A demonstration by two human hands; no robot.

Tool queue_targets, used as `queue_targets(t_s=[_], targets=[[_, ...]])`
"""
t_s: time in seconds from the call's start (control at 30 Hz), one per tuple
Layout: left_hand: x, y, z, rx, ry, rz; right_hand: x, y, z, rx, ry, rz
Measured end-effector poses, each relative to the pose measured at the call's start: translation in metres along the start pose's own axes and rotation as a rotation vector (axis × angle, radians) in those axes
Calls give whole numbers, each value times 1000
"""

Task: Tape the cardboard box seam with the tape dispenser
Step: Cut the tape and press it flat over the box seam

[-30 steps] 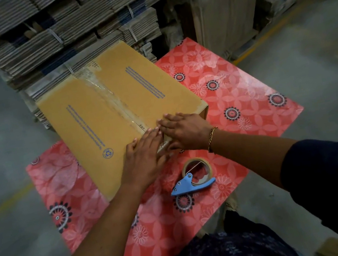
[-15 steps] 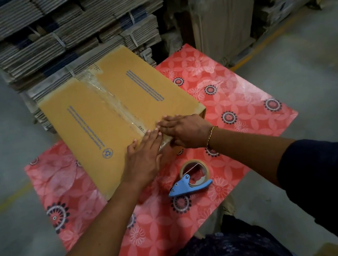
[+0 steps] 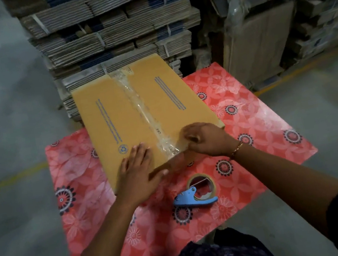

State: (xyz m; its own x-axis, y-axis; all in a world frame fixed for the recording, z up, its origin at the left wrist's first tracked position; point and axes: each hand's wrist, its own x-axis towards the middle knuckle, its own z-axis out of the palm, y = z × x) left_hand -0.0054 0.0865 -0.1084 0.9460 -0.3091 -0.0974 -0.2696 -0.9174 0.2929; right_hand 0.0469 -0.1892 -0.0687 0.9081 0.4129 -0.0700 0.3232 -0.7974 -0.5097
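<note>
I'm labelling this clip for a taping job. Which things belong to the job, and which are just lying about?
Job: cardboard box; clear tape on its seam; tape dispenser; left hand; right hand.

Lying about: bundled flat cartons; wrapped boxes; floral table cover.

Both hands [image 3: 140, 173] [image 3: 207, 140] flat on taped cardboard box [image 3: 116, 114], tape dispenser [image 3: 195, 196] beside on red table [image 3: 264, 122].

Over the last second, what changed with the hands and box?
Left hand slid left off the clear tape strip, flat on the brown cardboard box. Right hand curled beside the tape's near end. Blue tape dispenser stayed untouched on the red floral table.
</note>
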Motion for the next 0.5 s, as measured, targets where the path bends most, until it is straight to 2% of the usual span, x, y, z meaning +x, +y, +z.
queue_targets(t_s=[0.1, 0.17, 0.23, 0.33, 0.43, 0.5], targets=[[-23, -21, -2, -143, 277, -295, 2, 20, -17, 117, 249, 156], [-31, -36, 3, -310, 359, -544, 6, 37, -25, 223, 337, 309], [-32, -42, 8, -623, 306, -731, 12, 57, -25, 368, 278, 458], [-24, -36, 10, -1074, 307, -874, 21, 79, -12, 603, 109, 553], [-16, -31, 14, -1176, 402, -980, 27, 76, -9, 736, 67, 563], [-15, -27, 15, -1181, 452, -983, 28, 79, -10, 798, 75, 540]])
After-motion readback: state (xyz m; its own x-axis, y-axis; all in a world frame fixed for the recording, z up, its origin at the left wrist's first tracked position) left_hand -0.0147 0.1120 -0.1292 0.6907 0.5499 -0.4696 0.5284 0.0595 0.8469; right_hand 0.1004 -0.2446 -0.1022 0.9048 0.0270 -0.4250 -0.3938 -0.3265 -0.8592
